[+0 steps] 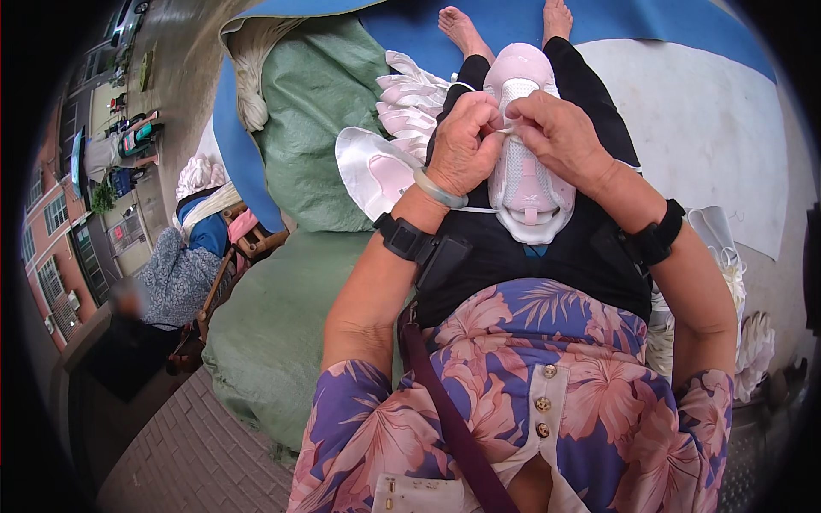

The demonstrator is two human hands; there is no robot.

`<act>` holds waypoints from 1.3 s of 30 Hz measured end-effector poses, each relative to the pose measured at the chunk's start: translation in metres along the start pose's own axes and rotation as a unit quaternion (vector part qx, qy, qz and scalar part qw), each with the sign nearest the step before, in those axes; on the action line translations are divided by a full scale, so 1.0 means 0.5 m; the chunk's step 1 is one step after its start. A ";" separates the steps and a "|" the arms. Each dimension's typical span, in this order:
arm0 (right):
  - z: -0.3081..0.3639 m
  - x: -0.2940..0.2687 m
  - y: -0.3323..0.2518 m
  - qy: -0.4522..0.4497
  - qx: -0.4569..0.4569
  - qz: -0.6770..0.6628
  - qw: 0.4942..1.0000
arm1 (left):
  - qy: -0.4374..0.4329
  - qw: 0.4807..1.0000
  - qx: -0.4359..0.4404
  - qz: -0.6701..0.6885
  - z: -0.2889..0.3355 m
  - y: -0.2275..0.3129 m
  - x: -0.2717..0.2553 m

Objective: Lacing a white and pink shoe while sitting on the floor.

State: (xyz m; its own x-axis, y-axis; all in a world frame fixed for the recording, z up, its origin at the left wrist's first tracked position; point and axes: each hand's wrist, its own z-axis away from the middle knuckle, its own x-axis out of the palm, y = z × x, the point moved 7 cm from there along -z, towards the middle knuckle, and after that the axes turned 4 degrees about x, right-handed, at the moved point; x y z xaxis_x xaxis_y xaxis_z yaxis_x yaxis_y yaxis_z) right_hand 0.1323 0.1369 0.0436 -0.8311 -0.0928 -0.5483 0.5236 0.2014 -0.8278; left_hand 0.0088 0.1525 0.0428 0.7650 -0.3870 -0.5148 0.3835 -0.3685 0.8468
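Observation:
A pink and white shoe upper (532, 184) lies along my lap, its rounded toe pointing away from me and its heel toward my belly. Over its lacing area both my hands meet. My left hand (466, 141) is closed, thumb against fingers, at the left edge of the opening. From the other side my right hand (560, 137) pinches too, its fingertips close to the left ones. A bit of white lace (505, 131) shows between the fingertips; the fingers hide most of it. A thin white cord runs across my thighs beside the upper.
Left of my lap, several pink and white shoe uppers (409, 107) are stacked, with a loose one (376, 175) nearer. Green sheeting (321, 111) covers a bulky thing there. A blue mat (684, 21) and white sheet (684, 128) lie ahead. Another person (184, 269) sits far left.

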 end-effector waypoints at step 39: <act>0.002 0.030 0.037 -0.050 0.068 -0.125 0.989 | -0.043 0.981 -0.093 0.166 0.016 -0.060 0.018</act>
State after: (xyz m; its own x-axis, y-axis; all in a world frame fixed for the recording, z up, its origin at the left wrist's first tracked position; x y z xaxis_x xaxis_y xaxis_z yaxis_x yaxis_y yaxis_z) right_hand 0.1296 0.1381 0.0199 -0.9186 -0.2204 -0.3281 0.3303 0.0277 -0.9435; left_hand 0.0002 0.1534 0.0119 0.8198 -0.5329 -0.2098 0.2152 -0.0529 0.9751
